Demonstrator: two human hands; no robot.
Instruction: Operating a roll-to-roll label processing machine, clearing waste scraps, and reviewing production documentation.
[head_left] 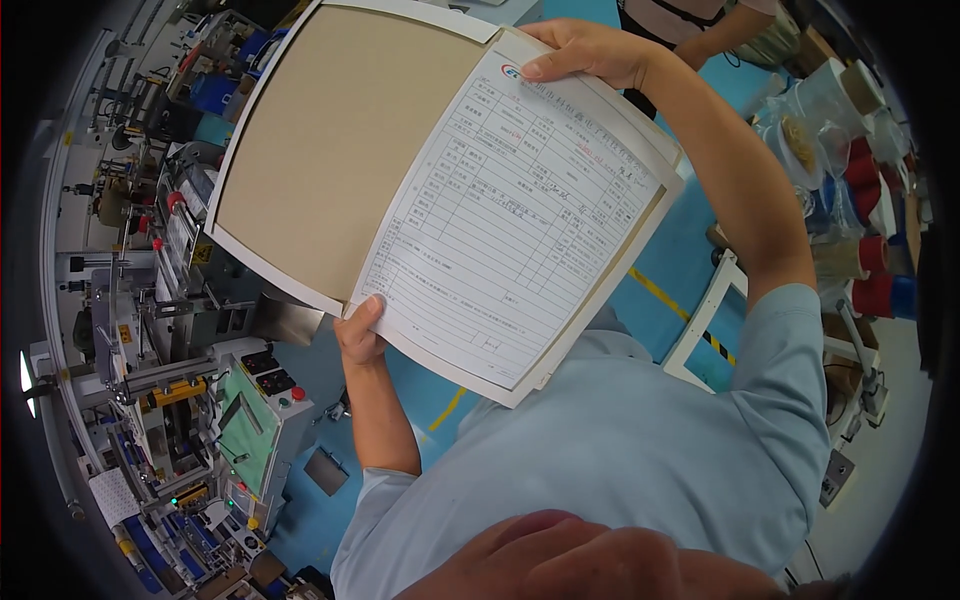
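Observation:
An open folder, beige inside with white borders, is held up in front of my chest at a tilt. On its right half lies a white printed form with a ruled table and some handwriting. My left hand grips the folder's lower edge near the fold, thumb on the form's corner. At the upper edge my right hand pinches folder and form, with its thumb on top of the sheet. The fingers of both hands are mostly hidden behind the folder.
Machinery with rollers and a control box with a green panel stands at the left. Another person is at the top right. Plastic-wrapped rolls crowd the right side. A white frame stands on the blue floor.

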